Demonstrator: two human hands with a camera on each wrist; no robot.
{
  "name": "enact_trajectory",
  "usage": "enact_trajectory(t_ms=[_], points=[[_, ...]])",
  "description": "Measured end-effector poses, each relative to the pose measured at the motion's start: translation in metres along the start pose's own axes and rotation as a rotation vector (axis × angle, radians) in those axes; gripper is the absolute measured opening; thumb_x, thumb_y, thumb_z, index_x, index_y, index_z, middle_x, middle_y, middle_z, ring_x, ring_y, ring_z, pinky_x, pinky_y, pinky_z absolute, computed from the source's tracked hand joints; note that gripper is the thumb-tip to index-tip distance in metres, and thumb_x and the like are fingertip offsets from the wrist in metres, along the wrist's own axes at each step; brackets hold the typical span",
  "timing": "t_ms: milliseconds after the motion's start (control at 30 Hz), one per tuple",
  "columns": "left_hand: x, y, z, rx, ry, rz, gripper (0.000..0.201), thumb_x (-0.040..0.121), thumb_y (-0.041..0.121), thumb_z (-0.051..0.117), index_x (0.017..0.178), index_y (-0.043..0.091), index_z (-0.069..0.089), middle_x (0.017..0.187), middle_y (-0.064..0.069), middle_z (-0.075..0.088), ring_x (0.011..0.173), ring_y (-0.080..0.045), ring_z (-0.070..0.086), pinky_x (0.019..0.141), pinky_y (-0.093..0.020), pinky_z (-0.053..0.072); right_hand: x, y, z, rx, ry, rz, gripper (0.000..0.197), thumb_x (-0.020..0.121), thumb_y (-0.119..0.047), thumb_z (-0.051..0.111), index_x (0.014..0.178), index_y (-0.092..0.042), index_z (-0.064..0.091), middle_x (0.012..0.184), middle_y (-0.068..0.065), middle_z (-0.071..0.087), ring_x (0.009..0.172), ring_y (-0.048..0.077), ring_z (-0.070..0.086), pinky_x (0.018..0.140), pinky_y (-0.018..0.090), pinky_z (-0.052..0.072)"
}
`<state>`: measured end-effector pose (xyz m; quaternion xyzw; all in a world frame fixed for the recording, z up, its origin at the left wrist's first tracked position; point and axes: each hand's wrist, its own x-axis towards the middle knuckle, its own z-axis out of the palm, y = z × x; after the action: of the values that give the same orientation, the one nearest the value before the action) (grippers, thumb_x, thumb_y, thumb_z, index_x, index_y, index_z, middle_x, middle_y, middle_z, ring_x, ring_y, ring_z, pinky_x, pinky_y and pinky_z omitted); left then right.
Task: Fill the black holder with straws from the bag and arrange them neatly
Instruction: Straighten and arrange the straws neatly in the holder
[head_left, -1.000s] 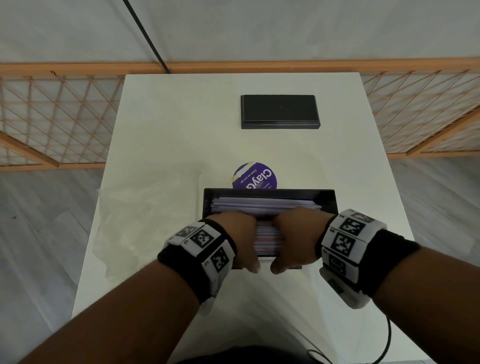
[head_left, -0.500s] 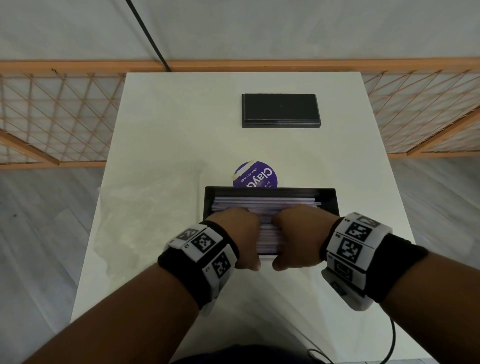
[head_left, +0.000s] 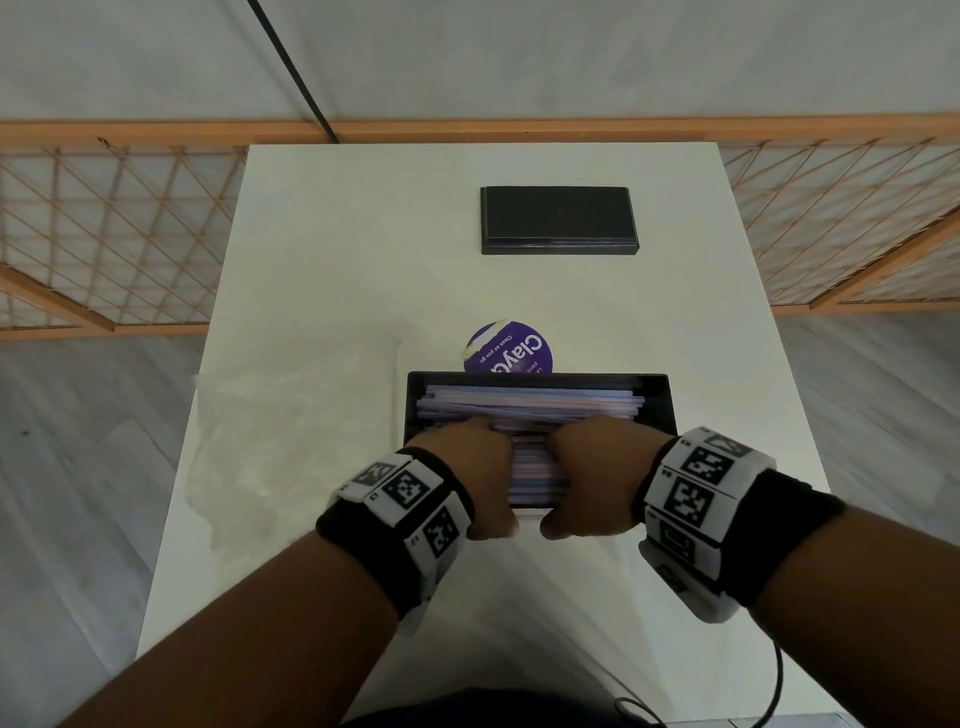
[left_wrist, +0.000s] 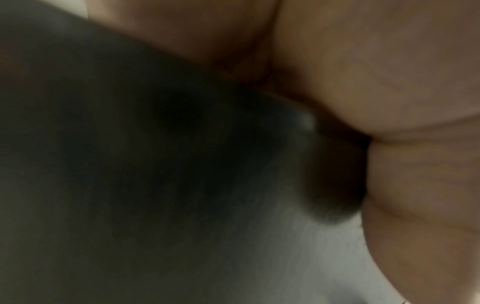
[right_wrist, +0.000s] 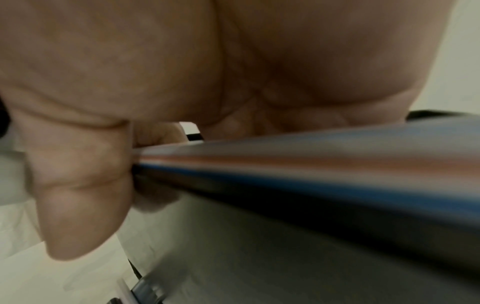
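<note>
- Fingers (head_left: 485, 431) of both your hands curl over the straws (head_left: 530, 402), gripping them as before.
- Straws lie flat in the black holder (head_left: 657, 397) on the worktop (head_left: 363, 234); nothing has shifted, so you're tidying.

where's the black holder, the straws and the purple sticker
black holder (head_left: 657, 400), head view, on its right inner wall
straws (head_left: 530, 402), head view, on the middle of the bundle beyond the hands
purple sticker (head_left: 511, 351), head view, on its visible face behind the holder
</note>
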<state>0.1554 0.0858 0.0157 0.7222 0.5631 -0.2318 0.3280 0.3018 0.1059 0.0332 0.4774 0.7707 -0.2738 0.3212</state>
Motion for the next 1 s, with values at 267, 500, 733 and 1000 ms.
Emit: enact_trajectory(t_ms=[267,500,733,1000], points=[[-0.005,0.003,-0.002,0.078,0.078,0.070,0.069,0.079,0.045,0.076,0.136,0.021,0.046,0.134,-0.001,0.049,0.122,-0.023,0.052,0.102,-0.044,0.049,-0.003,-0.001,-0.003,-0.040,0.036,-0.033,0.049,0.071,-0.059,0.074,0.105,-0.024,0.066,0.099,-0.003,0.066,0.092,0.018,0.063,0.085,0.035,0.057],[-0.003,0.000,0.002,0.039,0.049,0.061,0.061,0.079,0.046,0.074,0.134,0.028,0.054,0.128,0.005,0.061,0.114,-0.020,0.061,0.097,-0.040,0.053,-0.004,-0.005,-0.004,0.015,0.082,-0.080,0.046,0.069,-0.055,0.075,0.105,-0.027,0.067,0.096,-0.006,0.069,0.088,0.018,0.066,0.082,0.037,0.058],[-0.004,-0.002,0.005,0.028,0.054,0.052,0.057,0.078,0.047,0.074,0.128,0.025,0.057,0.127,0.003,0.057,0.114,-0.021,0.060,0.099,-0.042,0.052,-0.001,-0.003,0.001,-0.012,0.080,-0.043,0.046,0.067,-0.054,0.074,0.101,-0.024,0.065,0.095,-0.003,0.066,0.087,0.021,0.064,0.080,0.039,0.058],[-0.004,-0.007,0.010,0.010,0.062,0.045,0.056,0.080,0.048,0.072,0.129,0.027,0.055,0.129,0.005,0.057,0.116,-0.020,0.059,0.099,-0.040,0.051,-0.003,0.000,0.005,-0.028,0.023,0.033,0.040,0.074,-0.054,0.068,0.099,-0.024,0.065,0.091,-0.003,0.067,0.085,0.021,0.065,0.081,0.038,0.058]])
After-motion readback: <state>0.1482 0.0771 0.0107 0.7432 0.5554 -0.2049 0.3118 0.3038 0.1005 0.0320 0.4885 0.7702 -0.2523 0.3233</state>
